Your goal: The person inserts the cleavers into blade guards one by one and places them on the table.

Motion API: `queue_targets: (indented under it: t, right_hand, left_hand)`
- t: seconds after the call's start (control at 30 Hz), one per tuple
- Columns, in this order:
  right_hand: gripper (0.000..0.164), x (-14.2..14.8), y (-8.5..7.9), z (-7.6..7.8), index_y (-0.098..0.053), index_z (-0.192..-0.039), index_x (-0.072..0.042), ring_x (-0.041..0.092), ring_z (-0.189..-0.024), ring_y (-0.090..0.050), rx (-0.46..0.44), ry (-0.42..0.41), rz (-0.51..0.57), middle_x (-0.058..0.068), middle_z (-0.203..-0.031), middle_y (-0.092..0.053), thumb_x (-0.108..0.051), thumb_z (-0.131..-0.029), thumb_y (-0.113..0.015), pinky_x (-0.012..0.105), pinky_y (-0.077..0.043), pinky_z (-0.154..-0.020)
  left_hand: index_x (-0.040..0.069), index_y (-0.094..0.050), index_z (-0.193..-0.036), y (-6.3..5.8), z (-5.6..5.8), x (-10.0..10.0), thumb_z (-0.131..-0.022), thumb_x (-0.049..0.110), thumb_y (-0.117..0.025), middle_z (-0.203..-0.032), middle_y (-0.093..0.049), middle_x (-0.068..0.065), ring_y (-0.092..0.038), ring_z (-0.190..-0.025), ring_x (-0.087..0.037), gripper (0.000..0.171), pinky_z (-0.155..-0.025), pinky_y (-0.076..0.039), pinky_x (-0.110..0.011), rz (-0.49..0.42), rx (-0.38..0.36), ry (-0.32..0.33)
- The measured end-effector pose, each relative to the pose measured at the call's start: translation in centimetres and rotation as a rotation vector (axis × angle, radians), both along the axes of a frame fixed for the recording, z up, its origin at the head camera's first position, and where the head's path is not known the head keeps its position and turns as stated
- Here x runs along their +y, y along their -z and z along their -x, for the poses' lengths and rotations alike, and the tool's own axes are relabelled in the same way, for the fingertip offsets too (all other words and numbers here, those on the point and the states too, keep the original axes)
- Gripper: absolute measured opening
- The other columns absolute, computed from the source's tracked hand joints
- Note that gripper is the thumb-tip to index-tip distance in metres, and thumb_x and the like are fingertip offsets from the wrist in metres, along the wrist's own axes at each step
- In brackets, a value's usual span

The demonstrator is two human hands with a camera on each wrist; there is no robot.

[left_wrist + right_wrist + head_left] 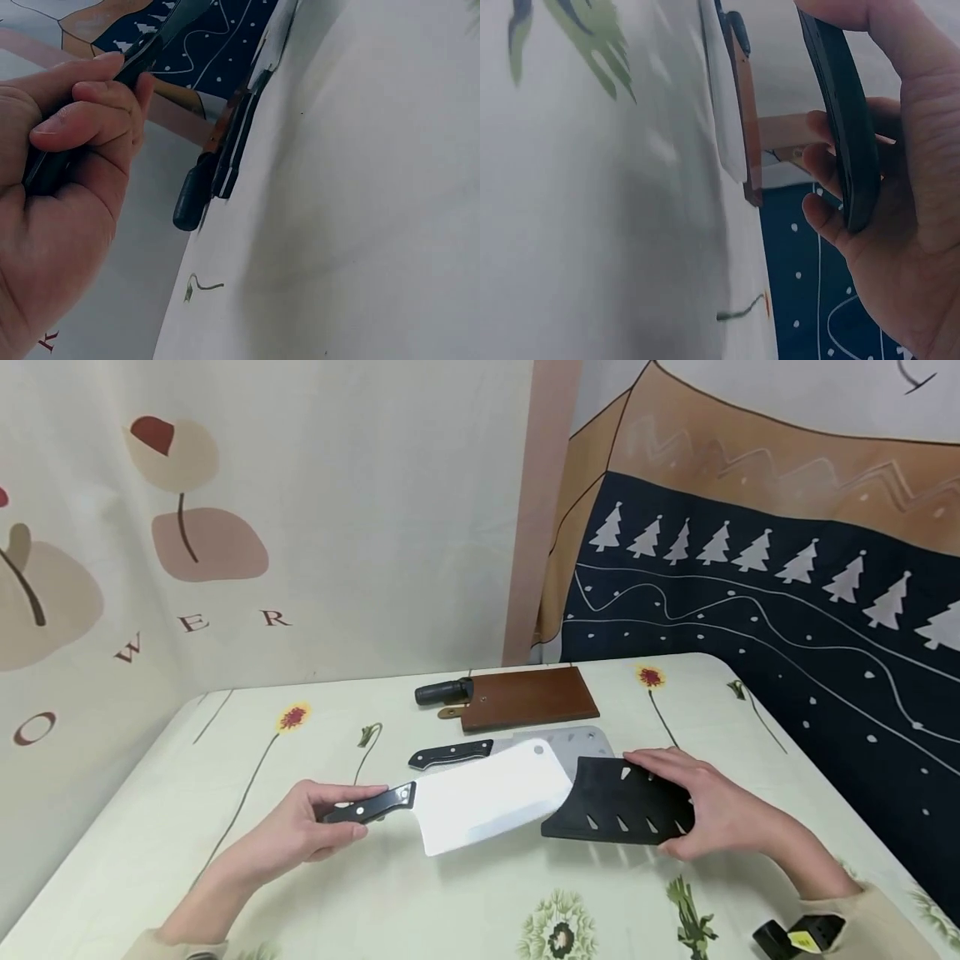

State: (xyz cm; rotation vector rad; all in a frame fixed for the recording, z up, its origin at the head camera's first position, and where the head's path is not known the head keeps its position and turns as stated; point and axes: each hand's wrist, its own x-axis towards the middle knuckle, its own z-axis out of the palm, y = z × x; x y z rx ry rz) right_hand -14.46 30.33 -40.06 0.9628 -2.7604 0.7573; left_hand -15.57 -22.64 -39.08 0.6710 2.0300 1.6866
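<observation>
In the head view my left hand grips the black riveted handle of a cleaver, its broad shiny blade pointing right above the table. My right hand holds a black blade sheath with slanted slots, thumb at its lower edge and fingers over the top. The blade's far end meets the sheath's left end in this view. Curled fingers wrap the cleaver handle in the left wrist view. From the right wrist, the sheath appears edge-on between thumb and fingers.
Behind the cleaver lies a second knife with a black handle, its blade partly hidden. Farther back, a brown cover has a black handle sticking out on the left. A flowered cloth covers the table; patterned curtains hang behind it.
</observation>
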Motion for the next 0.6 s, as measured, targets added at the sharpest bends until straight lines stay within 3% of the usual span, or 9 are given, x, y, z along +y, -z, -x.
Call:
queue_targets:
  t: [0.33,0.47,0.6]
  right_hand:
    - [0.103,0.1,-0.1,-0.2,-0.055,-0.147,-0.016,0.009,-0.127,-0.050,0.006,-0.073,0.023,-0.002,-0.143,-0.056,-0.018,-0.051,-0.091,0.035,-0.050,-0.088]
    - [0.103,-0.3,-0.3,-0.6,-0.055,-0.148,-0.021,0.011,-0.126,-0.050,-0.043,-0.093,0.026,-0.004,-0.142,-0.055,-0.021,-0.052,-0.091,0.036,-0.050,-0.089]
    - [0.102,-0.6,-0.5,-1.0,-0.054,-0.149,-0.022,0.012,-0.126,-0.050,-0.073,-0.105,0.013,-0.005,-0.143,-0.053,-0.024,-0.054,-0.092,0.036,-0.050,-0.089]
  left_hand:
    - [0.001,-0.062,-0.139,-0.1,0.8,-0.9,-0.094,-0.012,-0.062,-0.072,-0.051,0.004,-0.022,-0.047,-0.016,0.047,-0.038,-0.014,-0.032,-0.078,-0.012,0.183]
    - [-0.002,-0.062,-0.138,-0.1,1.3,-1.0,-0.093,-0.014,-0.060,-0.061,-0.036,-0.007,-0.020,-0.045,-0.018,0.047,-0.037,-0.015,-0.027,-0.091,-0.022,0.246]
    - [-0.008,-0.060,-0.137,0.0,1.6,-1.0,-0.092,-0.016,-0.059,-0.062,-0.030,-0.022,-0.020,-0.043,-0.019,0.046,-0.037,-0.016,-0.023,-0.097,-0.031,0.299]
